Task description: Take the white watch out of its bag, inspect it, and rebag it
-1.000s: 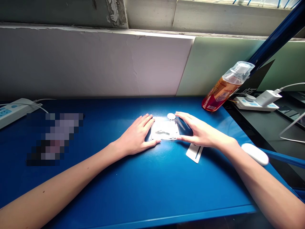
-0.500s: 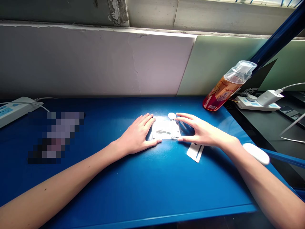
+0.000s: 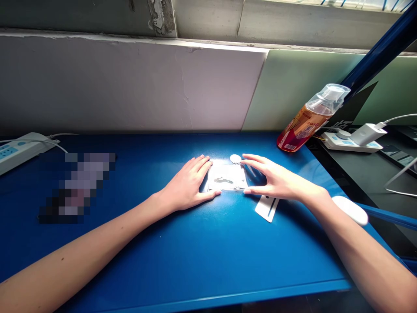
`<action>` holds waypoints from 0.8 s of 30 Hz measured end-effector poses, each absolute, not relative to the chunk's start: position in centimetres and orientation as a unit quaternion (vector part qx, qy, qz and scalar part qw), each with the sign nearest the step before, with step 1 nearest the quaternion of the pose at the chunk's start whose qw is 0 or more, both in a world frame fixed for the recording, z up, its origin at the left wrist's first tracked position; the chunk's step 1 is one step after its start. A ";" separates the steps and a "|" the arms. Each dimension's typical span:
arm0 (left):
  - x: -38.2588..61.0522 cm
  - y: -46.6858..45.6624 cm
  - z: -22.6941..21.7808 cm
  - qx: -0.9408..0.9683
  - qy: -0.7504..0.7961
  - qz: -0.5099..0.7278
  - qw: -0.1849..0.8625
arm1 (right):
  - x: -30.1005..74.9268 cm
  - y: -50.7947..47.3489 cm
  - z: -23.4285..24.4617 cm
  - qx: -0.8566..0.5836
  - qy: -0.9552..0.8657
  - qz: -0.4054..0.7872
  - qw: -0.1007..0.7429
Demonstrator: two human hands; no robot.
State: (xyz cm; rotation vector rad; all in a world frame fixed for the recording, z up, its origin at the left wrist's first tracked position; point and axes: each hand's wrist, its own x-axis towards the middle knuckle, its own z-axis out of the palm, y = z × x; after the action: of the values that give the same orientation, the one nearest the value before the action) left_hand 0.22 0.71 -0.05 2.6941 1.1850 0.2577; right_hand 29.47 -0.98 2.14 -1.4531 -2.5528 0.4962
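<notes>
A shiny, flat packet (image 3: 227, 177), washed out by glare, lies on the blue table (image 3: 182, 252) between my hands. My left hand (image 3: 187, 184) rests at its left edge, thumb and fingers spread, the thumb along its near corner. On the other side my right hand (image 3: 272, 176) is open, with thumb and forefinger wide apart by the right edge; whether they touch the packet I cannot tell. A small white round piece (image 3: 235, 159) sits just beyond the packet, close to my right fingertips. Partly beneath my right hand is a white card with a dark stripe (image 3: 267, 208).
An orange-red bottle with a clear cap (image 3: 306, 119) leans at the back right. Power strips stand at the left (image 3: 24, 148) and right (image 3: 353, 142), with cables. A white rounded object (image 3: 350, 210) lies by my right forearm. A blurred-out item (image 3: 78, 187) is at the left.
Almost nothing differs. The fingers of my right hand have shifted very slightly to the right; my left hand and the packet stay in place.
</notes>
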 end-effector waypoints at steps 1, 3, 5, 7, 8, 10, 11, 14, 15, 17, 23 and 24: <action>0.2 0.7 -0.1 0.908 0.400 0.085 0.094 | 29.5 -1.0 2.2 -0.489 -0.852 0.168 0.080; 0.2 0.7 -0.1 0.908 0.400 0.083 0.093 | 29.6 -1.0 2.3 -0.494 -0.849 0.172 0.077; 0.2 0.7 -0.1 0.908 0.400 0.083 0.092 | 29.7 -1.0 2.3 -0.497 -0.847 0.173 0.073; 0.2 0.7 -0.1 0.908 0.400 0.083 0.090 | 29.7 -1.0 2.3 -0.497 -0.847 0.172 0.072; 0.2 0.7 -0.1 0.909 0.400 0.082 0.089 | 29.7 -1.0 2.3 -0.497 -0.847 0.172 0.073; 0.2 0.8 -0.1 0.909 0.400 0.080 0.087 | 29.8 -1.0 2.2 -0.497 -0.848 0.170 0.074; 0.2 0.8 -0.1 0.909 0.401 0.079 0.086 | 29.8 -1.0 2.2 -0.498 -0.847 0.169 0.074; 0.2 0.8 -0.1 0.909 0.400 0.078 0.088 | 29.7 -0.9 2.2 -0.501 -0.846 0.168 0.071; 0.2 0.7 -0.1 0.909 0.400 0.078 0.089 | 29.7 -0.9 2.2 -0.502 -0.846 0.168 0.070; 0.2 0.7 -0.1 0.908 0.400 0.082 0.092 | 29.7 -1.0 2.3 -0.503 -0.845 0.168 0.067; 0.1 0.6 0.0 0.903 0.408 0.091 0.104 | 29.9 -1.0 2.1 -0.500 -0.845 0.177 0.074; 0.1 0.6 0.0 0.902 0.408 0.093 0.105 | 30.0 -1.0 2.0 -0.497 -0.846 0.174 0.080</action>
State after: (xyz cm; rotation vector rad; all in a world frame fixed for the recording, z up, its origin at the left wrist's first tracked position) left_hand 0.13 0.60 0.04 2.6593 1.2026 0.2743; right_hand 29.98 -0.99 2.00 -1.4875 -2.5317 0.5211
